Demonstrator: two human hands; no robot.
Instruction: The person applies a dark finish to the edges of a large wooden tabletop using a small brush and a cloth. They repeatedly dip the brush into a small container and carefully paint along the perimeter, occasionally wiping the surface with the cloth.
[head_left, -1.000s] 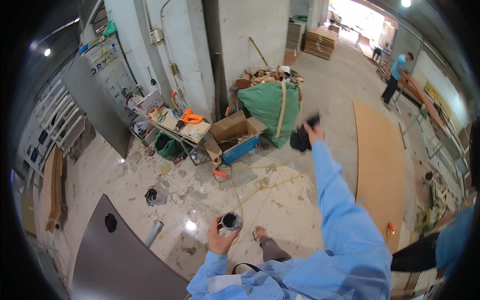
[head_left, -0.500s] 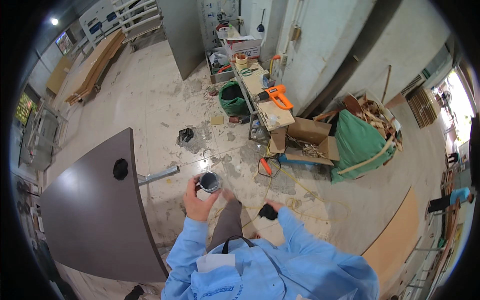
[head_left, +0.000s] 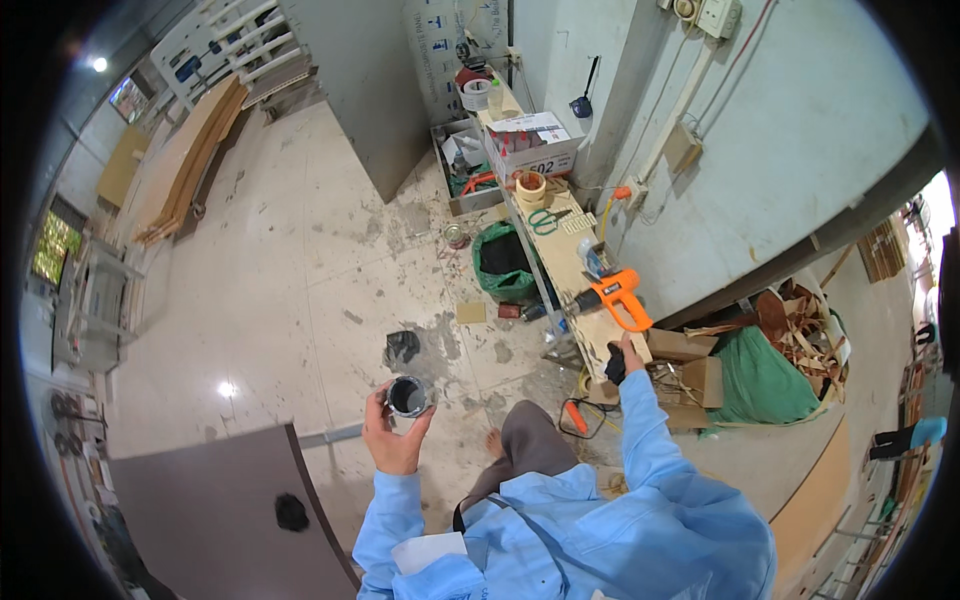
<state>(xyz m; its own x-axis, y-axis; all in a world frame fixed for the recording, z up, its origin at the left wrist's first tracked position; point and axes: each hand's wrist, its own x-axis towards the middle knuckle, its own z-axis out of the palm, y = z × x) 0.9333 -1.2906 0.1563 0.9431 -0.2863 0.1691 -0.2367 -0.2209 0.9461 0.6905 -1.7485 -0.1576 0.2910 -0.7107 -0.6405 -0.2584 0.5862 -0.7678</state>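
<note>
Left hand: raised before the chest, fingers curled round a small round tin.
Small round tin: open top, dark inside, held upright over the floor, well short of the bench and to its left.
Right hand: stretched out to the near end of the bench, closed on a small black object.
Small black object: gripped in the right fist, at the near bench edge; kind not discernible.
Bench: long narrow wooden top along the wall; landmark for all entries.
Orange heat gun: lying on the bench, just beyond the right hand.
Green-handled scissors: on the bench, further along from the heat gun.
Tape roll: on the bench beyond the scissors.
Green bucket: on the floor just left of the bench.
Green sack: right of the bench's near end, among cardboard boxes.
Dark panel: far left of the bench, low in view, below the left hand.
</note>
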